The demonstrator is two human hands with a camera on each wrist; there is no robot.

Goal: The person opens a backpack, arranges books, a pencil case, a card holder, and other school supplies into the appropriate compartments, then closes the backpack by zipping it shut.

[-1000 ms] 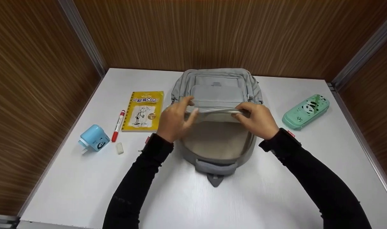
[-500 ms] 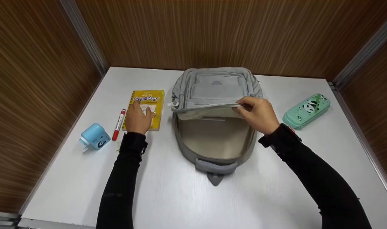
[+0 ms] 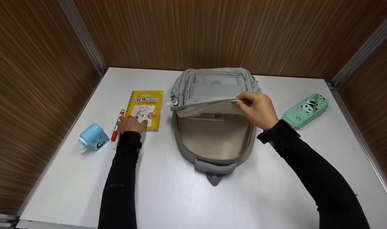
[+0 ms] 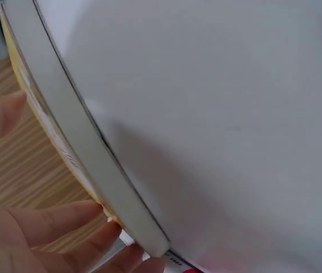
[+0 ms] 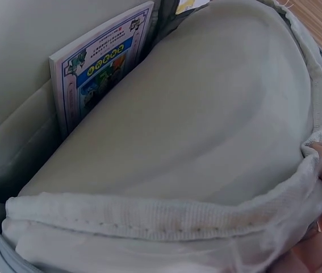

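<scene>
A grey backpack [image 3: 184,152] lies with its main compartment unzipped. My right hand [image 3: 259,109] pinches the edge of its front flap [image 3: 209,106] between thumb and fingers and holds it raised. Inside, the right wrist view shows a thin printed book [image 5: 101,68] tucked in. My left hand [image 3: 131,124] is over the lower end of a yellow book [image 3: 147,103] lying flat, its fingers spread. In the left wrist view, those fingertips [image 4: 107,227] meet the book's edge while the thumb is over the cover. A red-and-white marker [image 3: 114,135], partly covered by the hand, lies alongside.
A light-blue bottle-shaped item [image 3: 94,136] with a panda print lies at the left. At the right is a green panda pencil case [image 3: 306,109]. Wood-grain panels [image 3: 193,35] enclose the back and sides of the white table [image 3: 180,203].
My left hand has let go of the flap, moved left to the yellow book, then down to its lower end. My right hand keeps its pinch and has raised the flap slightly.
</scene>
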